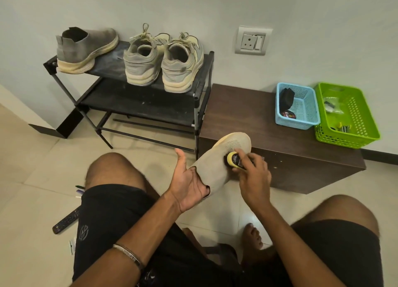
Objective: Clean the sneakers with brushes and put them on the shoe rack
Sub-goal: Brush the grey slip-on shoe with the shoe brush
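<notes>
A beige knit slip-on sneaker is held up in front of my knees, toe pointing away to the upper right. My left hand has its fingers tucked inside the shoe's opening, thumb sticking up. My right hand grips a small black and yellow brush and presses it against the sneaker's upper. On the black shoe rack, top shelf, stand a matching grey slip-on sneaker and a pair of grey lace-up sneakers.
A dark brown low cabinet stands right of the rack, bearing a blue basket with a polish tin and a green basket with small items. A dark long brush and pens lie on the tiled floor at left. A wall socket is above.
</notes>
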